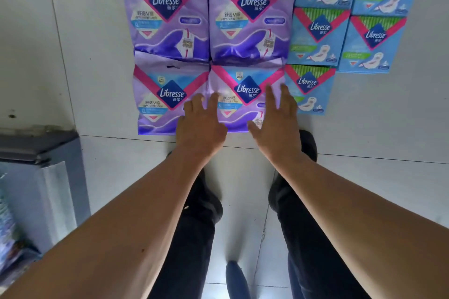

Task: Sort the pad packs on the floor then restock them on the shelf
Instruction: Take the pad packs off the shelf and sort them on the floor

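Several purple Libresse pad packs lie flat on the tiled floor in two columns. The nearest right one (pixel 245 94) is under both hands. My left hand (pixel 201 124) rests on its left part with fingers spread. My right hand (pixel 277 119) lies on its right part, fingers straight. Another purple pack (pixel 160 102) lies just left of it, and two more (pixel 167 17) (pixel 252 19) lie beyond. Several blue Libresse packs (pixel 318 36) are laid out in rows to the right, the nearest one (pixel 308 90) beside my right hand.
A grey shelf base (pixel 41 167) stands at the left edge, with packaged goods (pixel 7 226) low on it. My legs and dark shoes (pixel 308 145) stand just behind the packs. Bare floor tiles (pixel 388 128) spread to the right.
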A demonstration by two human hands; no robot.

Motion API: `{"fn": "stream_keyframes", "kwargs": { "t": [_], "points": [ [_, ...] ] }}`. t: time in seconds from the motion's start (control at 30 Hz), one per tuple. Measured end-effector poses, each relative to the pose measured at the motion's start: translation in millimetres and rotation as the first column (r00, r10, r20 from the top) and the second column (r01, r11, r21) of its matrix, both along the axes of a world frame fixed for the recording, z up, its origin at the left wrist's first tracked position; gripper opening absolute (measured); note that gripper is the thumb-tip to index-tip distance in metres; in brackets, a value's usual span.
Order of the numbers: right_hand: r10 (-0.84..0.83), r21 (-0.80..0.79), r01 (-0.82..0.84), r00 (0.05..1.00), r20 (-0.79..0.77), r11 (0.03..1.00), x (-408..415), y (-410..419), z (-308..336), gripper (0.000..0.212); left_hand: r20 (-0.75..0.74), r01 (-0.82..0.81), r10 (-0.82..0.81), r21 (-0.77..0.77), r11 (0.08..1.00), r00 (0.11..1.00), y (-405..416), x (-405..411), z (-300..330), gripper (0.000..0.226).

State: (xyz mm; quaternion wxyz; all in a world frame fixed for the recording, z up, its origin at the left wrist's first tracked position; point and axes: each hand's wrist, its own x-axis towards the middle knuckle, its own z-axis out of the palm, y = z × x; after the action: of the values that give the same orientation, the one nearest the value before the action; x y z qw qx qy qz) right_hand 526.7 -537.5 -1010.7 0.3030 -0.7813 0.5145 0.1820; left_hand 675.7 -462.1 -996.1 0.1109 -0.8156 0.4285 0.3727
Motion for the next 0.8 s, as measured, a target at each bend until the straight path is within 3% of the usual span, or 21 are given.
{"fn": "stream_keyframes", "kwargs": {
  "t": [0.07, 0.17, 0.27, 0.37, 0.53, 0.7, 0.8],
  "points": [
    [0.268, -0.159, -0.264, 0.963, 0.006, 0.951, 6, 5, 2, 0.095, 0.083, 0.048, -0.043, -0.050, 0.998, 0.996, 6, 9, 1, 0.079],
    [0.450, -0.084, -0.452, 0.892, -0.038, 0.888, 21, 11, -12, 0.106, 0.141, 0.089, -0.085, -0.024, 0.996, 0.986, 22, 26, -8, 0.102],
    [0.452, 0.013, -0.453, 0.887, -0.095, 0.891, 33, 11, -35, 0.109, 0.148, 0.144, -0.149, 0.044, 0.989, 0.978, 35, 40, -24, 0.114],
    [0.444, -0.024, -0.450, 0.887, -0.126, 0.893, 37, 4, -57, 0.107, 0.207, 0.214, -0.215, 0.028, 0.977, 0.954, 40, 43, -33, 0.113],
    [0.463, -0.098, -0.484, 0.868, -0.177, 0.870, 37, 3, -70, 0.101, 0.231, 0.194, -0.196, 0.031, 0.980, 0.953, 39, 37, -36, 0.110],
    [0.490, -0.070, -0.511, 0.849, -0.199, 0.857, 41, 3, -36, 0.093, 0.172, 0.160, -0.165, 0.043, 0.986, 0.971, 33, 43, -14, 0.108],
    [0.532, -0.079, -0.551, 0.828, -0.178, 0.831, 43, 2, 14, 0.089, 0.159, 0.099, -0.095, -0.016, 0.995, 0.983, 22, 44, 22, 0.089]
  ]
}}
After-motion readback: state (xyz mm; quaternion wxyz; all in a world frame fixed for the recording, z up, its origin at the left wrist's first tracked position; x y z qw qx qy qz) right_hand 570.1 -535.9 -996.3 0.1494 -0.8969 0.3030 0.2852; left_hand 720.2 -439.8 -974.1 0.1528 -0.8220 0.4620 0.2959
